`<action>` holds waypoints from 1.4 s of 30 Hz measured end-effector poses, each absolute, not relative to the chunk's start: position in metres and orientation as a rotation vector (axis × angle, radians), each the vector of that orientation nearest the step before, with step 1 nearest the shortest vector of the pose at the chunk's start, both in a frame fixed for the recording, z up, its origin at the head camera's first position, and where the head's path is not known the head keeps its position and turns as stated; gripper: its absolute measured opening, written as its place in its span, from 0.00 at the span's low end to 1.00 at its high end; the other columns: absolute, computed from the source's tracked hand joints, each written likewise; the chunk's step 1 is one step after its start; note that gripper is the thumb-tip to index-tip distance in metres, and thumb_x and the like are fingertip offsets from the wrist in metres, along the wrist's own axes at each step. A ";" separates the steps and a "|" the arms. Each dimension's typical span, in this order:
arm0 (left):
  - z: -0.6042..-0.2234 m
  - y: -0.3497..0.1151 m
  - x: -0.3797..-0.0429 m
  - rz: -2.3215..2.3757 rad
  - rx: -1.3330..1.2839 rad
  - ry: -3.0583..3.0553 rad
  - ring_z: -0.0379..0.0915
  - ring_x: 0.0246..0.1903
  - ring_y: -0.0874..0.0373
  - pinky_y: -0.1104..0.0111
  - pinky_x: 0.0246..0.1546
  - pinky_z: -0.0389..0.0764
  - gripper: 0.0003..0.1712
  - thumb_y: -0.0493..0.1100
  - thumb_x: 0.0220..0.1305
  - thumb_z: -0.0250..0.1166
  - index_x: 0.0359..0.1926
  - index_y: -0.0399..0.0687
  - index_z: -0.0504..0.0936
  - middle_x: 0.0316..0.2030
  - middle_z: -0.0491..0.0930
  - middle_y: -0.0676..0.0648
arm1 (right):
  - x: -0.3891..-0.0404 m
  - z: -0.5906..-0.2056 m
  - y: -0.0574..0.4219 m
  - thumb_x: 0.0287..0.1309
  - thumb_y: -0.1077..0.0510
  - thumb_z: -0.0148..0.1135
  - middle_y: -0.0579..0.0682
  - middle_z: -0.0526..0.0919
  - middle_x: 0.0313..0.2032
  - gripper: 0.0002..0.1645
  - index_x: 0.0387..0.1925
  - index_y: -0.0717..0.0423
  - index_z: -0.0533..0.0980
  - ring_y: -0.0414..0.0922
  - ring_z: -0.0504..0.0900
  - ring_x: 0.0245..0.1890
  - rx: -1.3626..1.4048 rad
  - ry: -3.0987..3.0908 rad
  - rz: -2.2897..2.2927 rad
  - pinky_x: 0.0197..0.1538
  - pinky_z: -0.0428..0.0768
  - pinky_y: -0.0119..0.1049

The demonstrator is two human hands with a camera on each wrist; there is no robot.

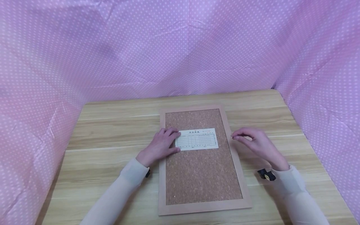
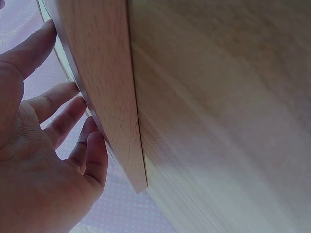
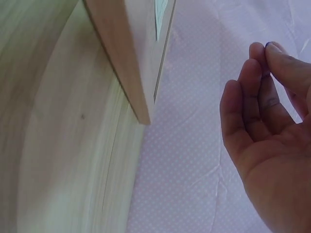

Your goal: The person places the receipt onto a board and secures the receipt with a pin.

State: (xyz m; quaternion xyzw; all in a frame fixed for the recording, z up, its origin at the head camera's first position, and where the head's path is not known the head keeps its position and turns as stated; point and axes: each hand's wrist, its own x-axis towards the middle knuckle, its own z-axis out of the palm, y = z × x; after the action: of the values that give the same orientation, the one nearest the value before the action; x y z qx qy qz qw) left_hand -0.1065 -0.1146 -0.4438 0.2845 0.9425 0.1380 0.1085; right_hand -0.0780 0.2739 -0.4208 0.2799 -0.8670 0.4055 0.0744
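Observation:
A printed paper form lies across the cork board, which has a pale wooden frame. Its left edge is under the fingertips and thumb of my left hand, which hold it down with the fingers spread. In the left wrist view the left hand reaches over the frame's side. Just off the board's right side, my right hand is raised, thumb and index finger pinched together. A tiny dark-blue thing shows between those tips in the right wrist view; most of it is hidden by the right hand.
The board lies on a light wood-grain table. Pink cloth with white dots hangs behind and at both sides of the table. A dark wrist device is on the right sleeve.

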 end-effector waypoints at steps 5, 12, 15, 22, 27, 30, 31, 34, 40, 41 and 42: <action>-0.445 -0.115 -0.107 0.400 0.848 2.777 0.64 0.66 0.40 0.47 0.58 0.71 0.40 0.56 0.66 0.73 0.72 0.44 0.73 0.70 0.69 0.43 | -0.079 -0.421 0.264 0.57 0.74 0.69 0.47 0.90 0.41 0.16 0.43 0.55 0.87 0.43 0.88 0.43 0.831 -2.581 1.242 0.51 0.77 0.21; -0.445 -0.115 -0.107 0.391 0.849 2.772 0.64 0.66 0.40 0.47 0.58 0.71 0.40 0.56 0.66 0.72 0.72 0.44 0.72 0.71 0.68 0.43 | -0.080 -0.426 0.251 0.60 0.73 0.69 0.46 0.90 0.40 0.12 0.42 0.59 0.87 0.45 0.88 0.42 0.843 -2.597 1.228 0.50 0.77 0.22; -0.444 -0.115 -0.106 0.393 0.843 2.768 0.64 0.66 0.40 0.47 0.59 0.71 0.40 0.56 0.66 0.72 0.73 0.44 0.72 0.71 0.68 0.43 | -0.080 -0.426 0.246 0.58 0.74 0.69 0.44 0.90 0.40 0.13 0.41 0.58 0.87 0.42 0.87 0.41 0.847 -2.603 1.228 0.48 0.78 0.22; -0.444 -0.115 -0.106 0.402 0.833 2.763 0.63 0.66 0.40 0.47 0.59 0.71 0.40 0.56 0.66 0.72 0.73 0.44 0.72 0.71 0.68 0.43 | -0.082 -0.423 0.237 0.57 0.74 0.70 0.43 0.90 0.39 0.14 0.42 0.58 0.86 0.38 0.87 0.40 0.882 -2.599 1.247 0.46 0.79 0.24; -0.445 -0.115 -0.106 0.413 0.829 2.767 0.63 0.66 0.40 0.47 0.59 0.70 0.40 0.56 0.66 0.72 0.73 0.44 0.72 0.71 0.68 0.43 | -0.085 -0.421 0.232 0.58 0.74 0.69 0.46 0.90 0.39 0.13 0.42 0.58 0.86 0.39 0.87 0.41 0.918 -2.588 1.264 0.47 0.79 0.25; -0.445 -0.115 -0.106 0.413 0.832 2.769 0.63 0.66 0.40 0.47 0.59 0.70 0.40 0.56 0.66 0.72 0.73 0.44 0.72 0.71 0.68 0.43 | -0.087 -0.420 0.229 0.58 0.75 0.69 0.47 0.90 0.41 0.15 0.42 0.56 0.86 0.42 0.87 0.41 0.948 -2.575 1.271 0.48 0.78 0.25; -0.445 -0.115 -0.106 0.413 0.832 2.769 0.63 0.66 0.40 0.47 0.59 0.70 0.40 0.56 0.66 0.72 0.73 0.44 0.72 0.71 0.68 0.43 | -0.088 -0.419 0.228 0.58 0.75 0.69 0.46 0.90 0.41 0.15 0.43 0.56 0.86 0.43 0.87 0.41 0.954 -2.574 1.264 0.48 0.78 0.25; -0.445 -0.115 -0.106 0.418 0.832 2.767 0.63 0.66 0.40 0.47 0.59 0.70 0.40 0.56 0.66 0.72 0.73 0.44 0.72 0.71 0.68 0.43 | -0.090 -0.418 0.225 0.58 0.75 0.69 0.45 0.89 0.42 0.16 0.43 0.54 0.86 0.45 0.87 0.42 0.958 -2.576 1.263 0.48 0.78 0.25; -0.443 -0.115 -0.105 0.425 0.832 2.763 0.63 0.66 0.40 0.46 0.60 0.70 0.40 0.55 0.66 0.72 0.73 0.44 0.72 0.70 0.68 0.43 | -0.093 -0.417 0.221 0.59 0.73 0.69 0.43 0.89 0.43 0.15 0.44 0.53 0.86 0.42 0.86 0.44 0.949 -2.592 1.274 0.49 0.77 0.26; -0.443 -0.114 -0.105 0.425 0.833 2.764 0.63 0.66 0.40 0.46 0.60 0.70 0.40 0.55 0.66 0.72 0.73 0.44 0.72 0.70 0.68 0.43 | -0.094 -0.417 0.221 0.60 0.73 0.69 0.43 0.89 0.43 0.15 0.44 0.53 0.86 0.42 0.86 0.45 0.951 -2.593 1.279 0.50 0.77 0.26; -0.443 -0.115 -0.105 0.424 0.833 2.764 0.63 0.66 0.40 0.46 0.59 0.70 0.40 0.55 0.66 0.72 0.73 0.44 0.72 0.70 0.68 0.43 | -0.094 -0.417 0.220 0.60 0.73 0.69 0.43 0.89 0.43 0.15 0.44 0.53 0.86 0.42 0.86 0.45 0.952 -2.595 1.282 0.50 0.78 0.27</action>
State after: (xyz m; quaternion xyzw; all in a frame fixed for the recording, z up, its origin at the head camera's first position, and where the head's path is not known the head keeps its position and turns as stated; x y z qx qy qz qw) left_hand -0.1050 -0.1145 -0.4431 0.2837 0.9414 0.1442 0.1116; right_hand -0.0942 0.2201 -0.4171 0.3122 -0.8507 0.4203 0.0473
